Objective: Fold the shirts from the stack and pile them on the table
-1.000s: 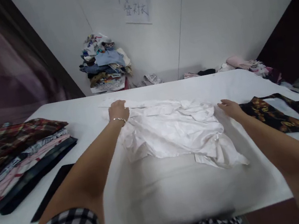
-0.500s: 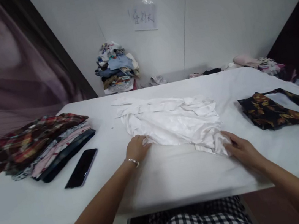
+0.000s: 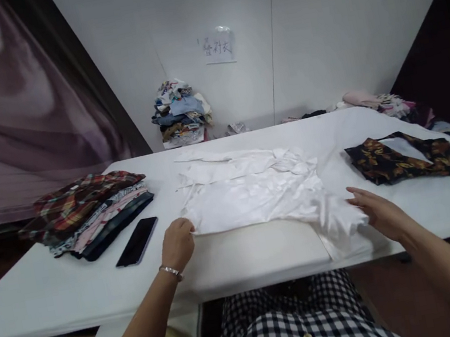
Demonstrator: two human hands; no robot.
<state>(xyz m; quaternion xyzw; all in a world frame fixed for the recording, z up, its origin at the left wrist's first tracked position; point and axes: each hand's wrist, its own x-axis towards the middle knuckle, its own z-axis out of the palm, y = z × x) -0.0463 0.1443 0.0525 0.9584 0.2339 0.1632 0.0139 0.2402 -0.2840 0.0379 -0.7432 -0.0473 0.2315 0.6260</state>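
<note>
A crumpled white cotton shirt [image 3: 256,195] lies mid-table on the white cloth-covered table [image 3: 35,306]. Left of it a flat black phone [image 3: 137,241], then a stack of folded plaid garments [image 3: 87,213]. Right lies a dark floral fabric piece [image 3: 402,163]. Behind, seemingly against the wall, a heap of mixed clothes [image 3: 181,112].

Left hand [image 3: 177,244] curled shut; right hand [image 3: 378,212] flat, open.

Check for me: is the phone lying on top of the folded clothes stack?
No, the phone lies flat on the white table, just in front of the folded stack.
</note>
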